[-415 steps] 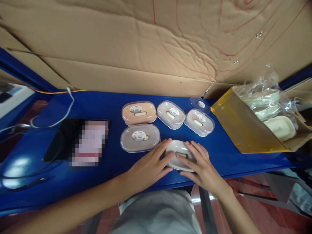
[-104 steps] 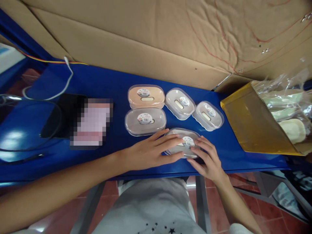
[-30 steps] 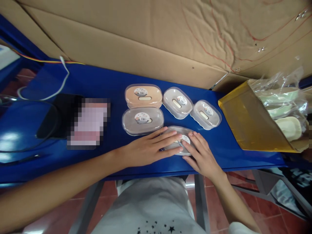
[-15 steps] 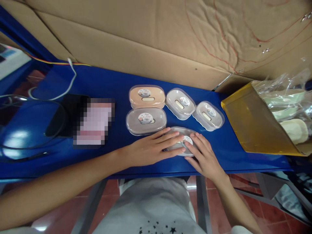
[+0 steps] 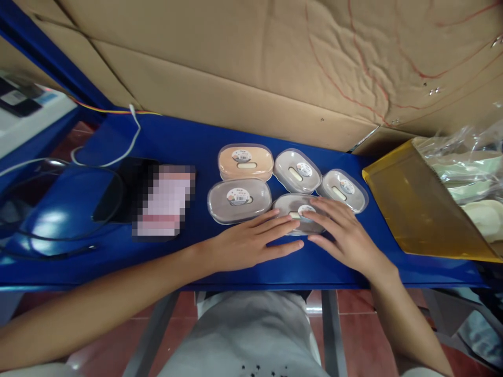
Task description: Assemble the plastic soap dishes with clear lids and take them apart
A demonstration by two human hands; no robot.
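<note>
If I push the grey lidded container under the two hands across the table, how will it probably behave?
The grey lidded container looks broad and low, so it would likely slide rather than tip. The blue table looks glossy, so it may glide easily. Its clear lid shows no obvious dent, suggesting fairly stiff plastic.

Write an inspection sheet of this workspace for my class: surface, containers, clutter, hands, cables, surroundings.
Surface: glossy blue tabletop.
Containers: one peach container and four grey containers, oval, clear-lidded.
Clutter: open carton with pale pieces and clear plastic, right; pixelated device, left.
Hands: left hand, fingers over the left of the front grey container; right hand, fingers over its right.
Cables: white cable, black cable, left.
Surroundings: cardboard behind, red tiled floor below.
</note>
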